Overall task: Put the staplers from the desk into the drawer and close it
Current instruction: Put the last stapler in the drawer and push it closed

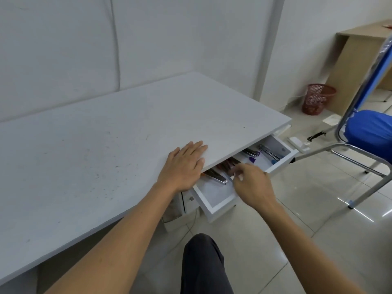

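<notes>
The white drawer point(220, 201) under the desk's right front edge stands pulled out. Several staplers lie inside it: a metal one point(217, 177) at the left, a dark one point(252, 153) further right and a long metal one point(269, 154) near the right end. My left hand point(184, 166) rests flat on the white desk top point(95, 149) at its edge, fingers spread, holding nothing. My right hand point(250, 183) hovers over the middle of the drawer, fingers curled and blurred; a dark reddish stapler point(228, 165) lies just beyond its fingertips, and I cannot tell whether they touch it.
A blue chair point(369, 134) on a metal frame stands right of the drawer. A red mesh bin point(316, 98) sits by the far wall, a wooden desk point(358, 60) behind it. My dark-trousered knee point(203, 262) is below the drawer. A white power strip point(297, 143) lies on the tiled floor.
</notes>
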`<state>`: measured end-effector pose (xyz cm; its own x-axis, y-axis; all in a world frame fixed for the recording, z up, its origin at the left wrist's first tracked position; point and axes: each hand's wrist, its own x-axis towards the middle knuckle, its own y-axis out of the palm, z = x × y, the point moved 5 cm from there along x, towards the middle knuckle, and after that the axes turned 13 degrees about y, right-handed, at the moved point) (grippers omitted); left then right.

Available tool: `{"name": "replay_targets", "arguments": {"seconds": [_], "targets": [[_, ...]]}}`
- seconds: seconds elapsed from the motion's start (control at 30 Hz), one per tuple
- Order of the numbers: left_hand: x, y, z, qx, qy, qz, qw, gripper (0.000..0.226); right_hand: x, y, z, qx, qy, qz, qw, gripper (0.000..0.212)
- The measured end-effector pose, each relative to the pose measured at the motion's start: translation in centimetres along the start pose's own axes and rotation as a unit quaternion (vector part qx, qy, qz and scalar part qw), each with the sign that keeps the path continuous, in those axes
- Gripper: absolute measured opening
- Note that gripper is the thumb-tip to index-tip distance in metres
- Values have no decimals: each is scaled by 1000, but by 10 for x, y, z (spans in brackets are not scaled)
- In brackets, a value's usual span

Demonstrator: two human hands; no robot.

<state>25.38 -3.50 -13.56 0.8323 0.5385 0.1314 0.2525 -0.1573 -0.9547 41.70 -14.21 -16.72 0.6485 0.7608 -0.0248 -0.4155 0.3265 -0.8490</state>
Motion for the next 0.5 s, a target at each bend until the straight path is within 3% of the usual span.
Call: {"name": "replay_targets", "arguments": {"seconds": [0.13,0.2,0.27,0.37,0.5], "targets": [[-1,2,2,1,-3,3,1000,53,-17,-16,-54,169,77,-103,977,33],[0,3,1,4,0,-1,1000,53,-24,-12,-85,273,175,-80,943,42],[0,2,3,7,1,-4,1000,53,-29,5,-102,304,228,-14,925,53],[1,3,3,21,11,2,1000,53,-37,31,-97,312,172,57,933,79],[3,4,1,27,8,-2,1000,53,-35,53,-75,366,147,78,916,103]]}}
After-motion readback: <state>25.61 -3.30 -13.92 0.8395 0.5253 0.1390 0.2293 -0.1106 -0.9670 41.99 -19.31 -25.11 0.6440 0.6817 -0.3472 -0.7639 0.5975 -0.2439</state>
